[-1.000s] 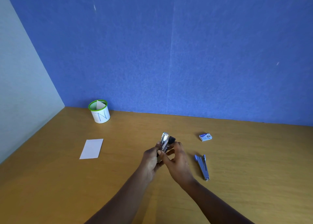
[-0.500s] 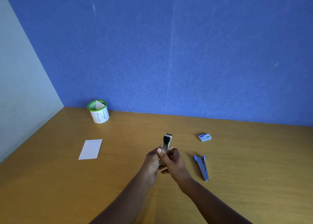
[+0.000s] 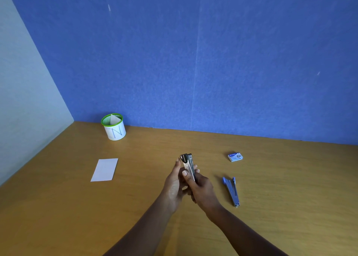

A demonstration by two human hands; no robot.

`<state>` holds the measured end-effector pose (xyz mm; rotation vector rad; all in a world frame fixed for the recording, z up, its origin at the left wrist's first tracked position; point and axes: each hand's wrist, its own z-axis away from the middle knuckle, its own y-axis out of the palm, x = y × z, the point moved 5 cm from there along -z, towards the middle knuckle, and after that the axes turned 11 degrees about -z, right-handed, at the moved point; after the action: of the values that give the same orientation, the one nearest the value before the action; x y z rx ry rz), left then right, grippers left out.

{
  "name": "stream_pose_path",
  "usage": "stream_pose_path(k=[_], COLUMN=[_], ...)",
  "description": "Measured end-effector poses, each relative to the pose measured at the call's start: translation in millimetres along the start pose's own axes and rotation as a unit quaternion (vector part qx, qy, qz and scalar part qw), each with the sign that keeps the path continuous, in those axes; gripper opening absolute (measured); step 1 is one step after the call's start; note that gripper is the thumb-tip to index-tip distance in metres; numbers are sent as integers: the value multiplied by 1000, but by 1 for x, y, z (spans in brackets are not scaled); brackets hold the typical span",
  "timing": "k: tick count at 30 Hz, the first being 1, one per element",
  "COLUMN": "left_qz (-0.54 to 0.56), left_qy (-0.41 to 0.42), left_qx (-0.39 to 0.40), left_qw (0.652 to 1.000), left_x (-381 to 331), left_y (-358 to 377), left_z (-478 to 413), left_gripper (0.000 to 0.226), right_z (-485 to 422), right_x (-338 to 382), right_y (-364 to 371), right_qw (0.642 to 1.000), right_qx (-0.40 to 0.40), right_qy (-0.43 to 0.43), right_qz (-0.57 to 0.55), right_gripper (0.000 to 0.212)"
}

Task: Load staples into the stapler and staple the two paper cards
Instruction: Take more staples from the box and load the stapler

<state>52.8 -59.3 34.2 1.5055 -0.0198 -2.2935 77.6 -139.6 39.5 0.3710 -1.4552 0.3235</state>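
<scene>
Both hands together above tabletop (image 3: 67,213), clamped on stapler (image 3: 188,165). Left hand (image 3: 173,186) gripped its left side; right hand (image 3: 203,191) wrapped lower body, thumb across metal. Stapler held upright, black tip up. Staple box (image 3: 235,156) and blue tool (image 3: 231,191) lay right of hands. White card (image 3: 104,169) lay flat at left, green-rimmed cup (image 3: 114,131) near wall.

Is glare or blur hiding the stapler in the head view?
Head view: stapler sharp, only mild sheen on its metal; light soft and even, shadows faint; wide-angle bend toward the edges; staple box print too small to read.
</scene>
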Motion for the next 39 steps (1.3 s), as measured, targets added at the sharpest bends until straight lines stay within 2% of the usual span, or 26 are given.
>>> stream_pose_path(k=[2,4,10,22,29,33,39], left_qz=[9,21,24,18,14,3,-20], left_qy=[2,15,38,55,62,60,54], left_qx=[9,15,8,-16,-20,-12,6], left_qw=[1000,1000,999,998,998,998,998], left_x=[-2,-5,-6,-6,-6,-6,-3], left_y=[-1,-1,-3,-5,-4,-3,-3], left_z=[-1,0,-1,1,1,1,3], left_gripper=[72,74,42,37,34,42,40], right_z=[-1,-3,-4,-3,0,0,2], right_x=[-2,-5,-7,-2,4,0,2], right_y=[-1,-3,-4,-1,-1,-2,0], right_qw=[999,997,995,997,997,997,999], right_qx=[-5,-14,-17,-17,-8,-7,22], right_qy=[-7,-16,-28,-37,-60,-48,-21], right_qz=[34,74,89,58,56,55,31], right_gripper=[26,36,39,28,33,30,20])
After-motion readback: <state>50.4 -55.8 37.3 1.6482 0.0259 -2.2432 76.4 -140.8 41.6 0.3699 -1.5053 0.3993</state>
